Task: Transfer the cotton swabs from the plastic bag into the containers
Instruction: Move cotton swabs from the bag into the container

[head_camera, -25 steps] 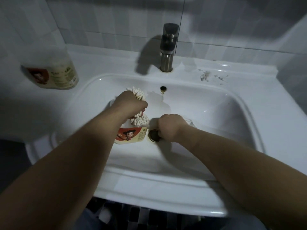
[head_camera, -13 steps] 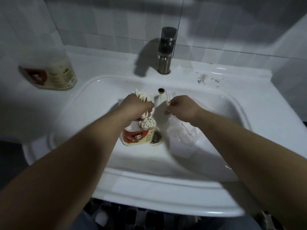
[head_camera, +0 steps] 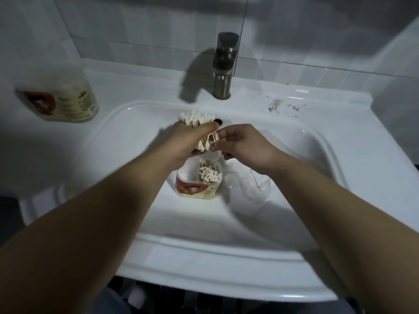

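My left hand (head_camera: 188, 141) grips a thick bundle of cotton swabs (head_camera: 196, 118) above the sink basin, white tips sticking out past the fingers. My right hand (head_camera: 240, 141) pinches a few swabs (head_camera: 214, 138) right against the lower end of that bundle. Below both hands an open clear container (head_camera: 199, 181) with a red cartoon label stands in the basin, part-filled with upright swabs. A crumpled clear plastic bag (head_camera: 247, 184) lies in the basin to the container's right.
A second container (head_camera: 61, 98) with the same label stands on the counter at the left. The metal faucet (head_camera: 224, 64) rises behind the white sink (head_camera: 204, 252). Grey smudges (head_camera: 281, 106) mark the counter at the back right.
My right hand has risen from the basin floor with a few swabs and moved left to meet the bundle. My left hand lifted the bundle higher, uncovering the open container.
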Tool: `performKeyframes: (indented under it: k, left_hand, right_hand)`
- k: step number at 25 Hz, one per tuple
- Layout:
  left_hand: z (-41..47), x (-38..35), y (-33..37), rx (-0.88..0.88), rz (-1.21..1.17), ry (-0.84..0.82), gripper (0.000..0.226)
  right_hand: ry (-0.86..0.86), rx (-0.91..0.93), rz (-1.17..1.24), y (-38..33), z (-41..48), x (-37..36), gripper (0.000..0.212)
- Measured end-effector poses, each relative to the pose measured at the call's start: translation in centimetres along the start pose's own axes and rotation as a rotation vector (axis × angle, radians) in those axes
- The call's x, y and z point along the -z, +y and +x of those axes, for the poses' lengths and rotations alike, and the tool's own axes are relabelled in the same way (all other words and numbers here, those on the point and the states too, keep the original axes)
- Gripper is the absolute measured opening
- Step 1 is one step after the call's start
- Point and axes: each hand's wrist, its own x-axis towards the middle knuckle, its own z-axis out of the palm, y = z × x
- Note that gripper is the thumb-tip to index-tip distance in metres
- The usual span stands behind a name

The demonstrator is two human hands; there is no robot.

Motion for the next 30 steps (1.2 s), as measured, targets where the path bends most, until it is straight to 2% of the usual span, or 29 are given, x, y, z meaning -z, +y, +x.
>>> performKeyframes:
  k: [7, 9, 11, 15, 20, 23, 27, 30]
  left_hand:
    - [0.1, -0.2, 0.0, 0.003, -0.054, -0.032, 0.003]
    - [0.4, -0.1, -0.2, -0.012, -0.017, -0.034, 0.003]
    - [0.6, -0.2, -0.4, -0.024, 0.017, -0.019, 0.004]
    - [0.9, -0.2, -0.7, -0.031, 0.048, 0.019, 0.009]
    - [0.8, -0.3, -0.8, -0.045, 0.122, 0.035, 0.012]
    - [0.9, -0.1, -0.8, -0.062, 0.195, 0.047, 0.013]
    - [0.9, 0.2, -0.9, -0.077, 0.268, 0.039, 0.027]
    - [0.8, 0.4, -0.9, -0.081, 0.276, 0.059, 0.026]
  right_hand:
    - [-0.045, -0.084, 0.005, 0.2, -0.3, 0.4, 0.009]
    - [-0.016, -0.093, -0.002, 0.2, -0.3, 0.3, 0.002]
    - [0.067, -0.064, -0.058, 0.4, -0.1, 0.2, 0.010]
    - [0.233, 0.013, -0.198, 0.7, 0.3, 0.2, 0.010]
    - [0.214, 0.047, -0.280, 0.8, 0.5, -0.3, 0.010]
    - [0.220, 0.006, -0.264, 0.7, 0.5, -0.2, 0.012]
    - [0.200, -0.030, -0.532, 1.2, 0.9, 0.4, 0.004]
    - [0.195, -0.085, -0.618, 1.8, 1.2, 0.6, 0.015]
